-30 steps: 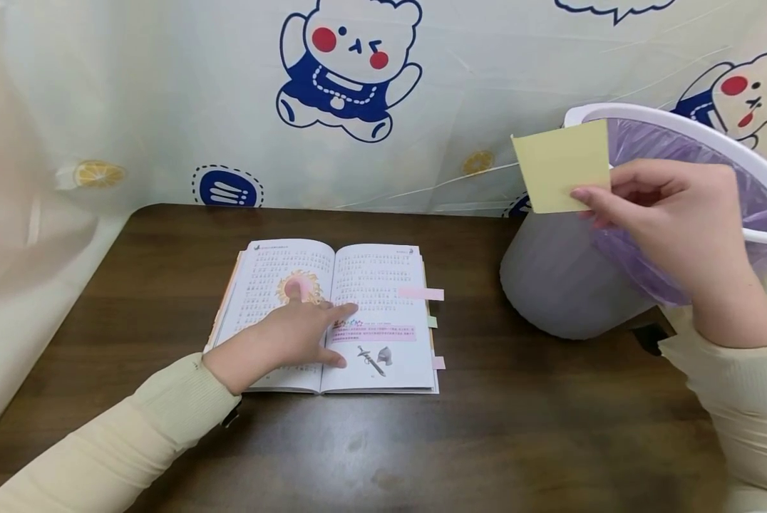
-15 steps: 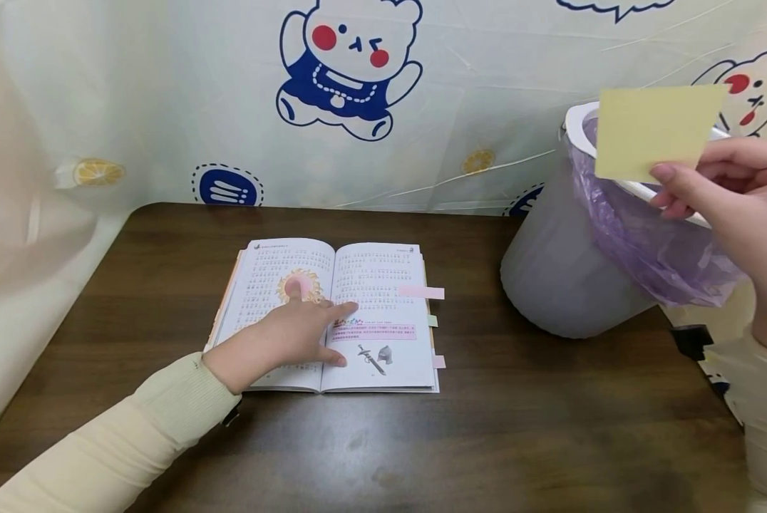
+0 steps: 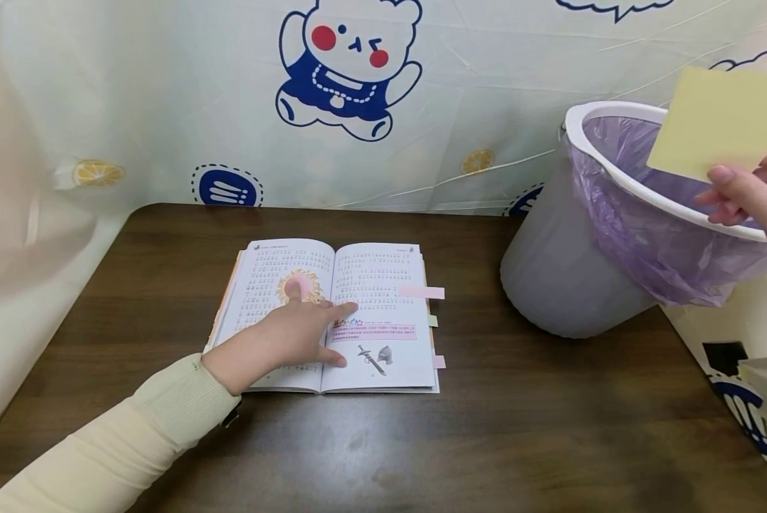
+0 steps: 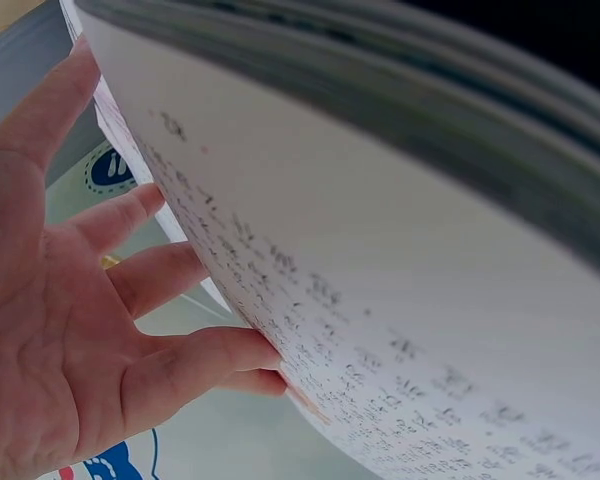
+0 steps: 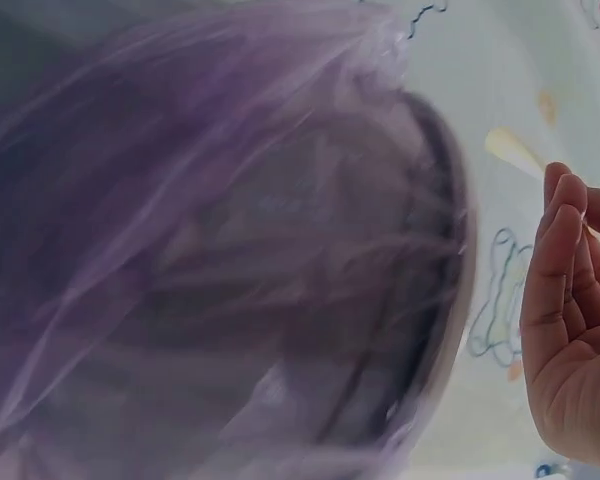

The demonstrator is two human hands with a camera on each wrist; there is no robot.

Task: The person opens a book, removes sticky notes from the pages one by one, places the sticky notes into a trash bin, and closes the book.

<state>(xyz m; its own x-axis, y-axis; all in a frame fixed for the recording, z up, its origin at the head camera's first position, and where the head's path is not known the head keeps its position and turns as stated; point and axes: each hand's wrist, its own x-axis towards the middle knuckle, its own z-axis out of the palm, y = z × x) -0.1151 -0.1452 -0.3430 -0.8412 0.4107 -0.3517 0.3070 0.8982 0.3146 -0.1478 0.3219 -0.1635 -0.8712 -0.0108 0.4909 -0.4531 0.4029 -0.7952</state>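
Yellow note is raised near the purple-lined bin, pinched between the thumb and fingers of the person's right hand. Well to the left, the left hand lies, fingers spread, across an open book on the worktop.

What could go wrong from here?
The square yellow paper note, pinched only near its lower edge by the right hand, might slip. The purple plastic liner hangs loosely down the round grey bin and could snag that hand. If the left hand lifts, the open white-paged book might flip shut.
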